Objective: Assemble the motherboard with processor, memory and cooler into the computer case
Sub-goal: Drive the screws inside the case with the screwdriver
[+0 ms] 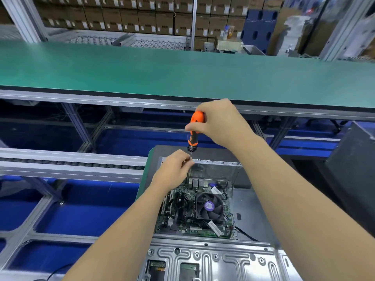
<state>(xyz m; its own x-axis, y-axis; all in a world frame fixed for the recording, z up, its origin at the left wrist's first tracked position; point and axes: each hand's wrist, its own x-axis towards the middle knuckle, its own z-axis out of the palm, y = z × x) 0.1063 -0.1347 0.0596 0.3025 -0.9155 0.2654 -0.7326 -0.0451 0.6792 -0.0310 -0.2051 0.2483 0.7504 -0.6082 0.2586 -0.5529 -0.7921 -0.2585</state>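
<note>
Head cam, looking down over both forearms. Right hand [218, 120] has its fingers wrapped around the orange handle of a screwdriver [194, 129], held upright with the tip pointing down. Just below it, the left hand [175, 167] pinches the thin metal shaft between fingertips, right at the far rim of the case [219, 163]. Below the left hand and toward the wrist, the motherboard [182, 209] already sits flat inside the open case, and the cooler [210, 206], a black fan with a purple sticker, sits on it just right of the left forearm. Can't tell where the tip lands, the left hand hides it. Beyond both hands runs a green bench [142, 67], with stacked cardboard boxes [121, 17] further back.
</note>
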